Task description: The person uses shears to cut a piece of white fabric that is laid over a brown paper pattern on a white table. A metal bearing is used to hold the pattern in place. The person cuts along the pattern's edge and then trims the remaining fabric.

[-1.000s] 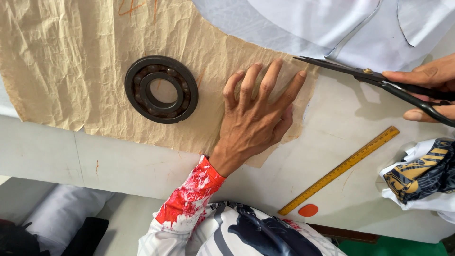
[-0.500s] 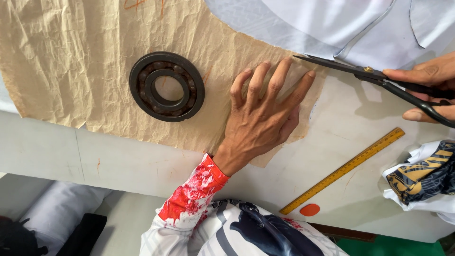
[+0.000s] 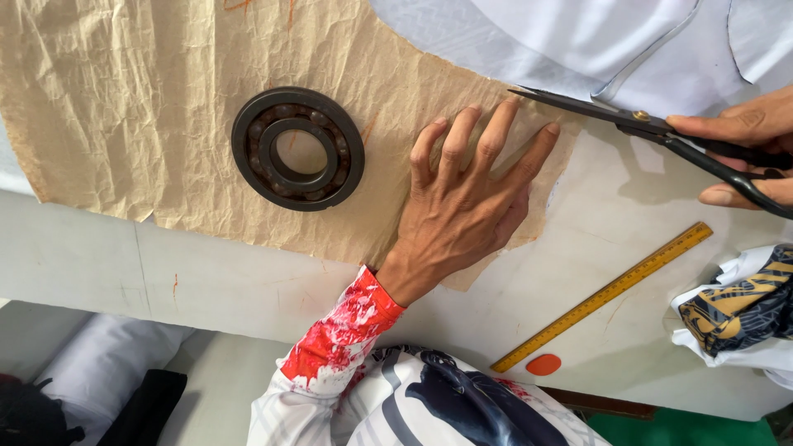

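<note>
Left hand (image 3: 462,219) lies flat, fingers spread, pinning crumpled brown paper (image 3: 149,107) to the tabletop (image 3: 248,281). Right hand (image 3: 747,149) grips black scissors (image 3: 628,124) at its edge. Paper judged light, limp, tear-prone; best held flat beside the blades.

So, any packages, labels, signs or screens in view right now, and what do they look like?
No packages, signs or screens in view.
Nearest to a label: yellow ruler, a long thin strip lying diagonally on the white table, lower right, fine dark markings along it.
Orange oval mark, small and flat, by the ruler's lower end; sticker or chalk, cannot tell.
</note>
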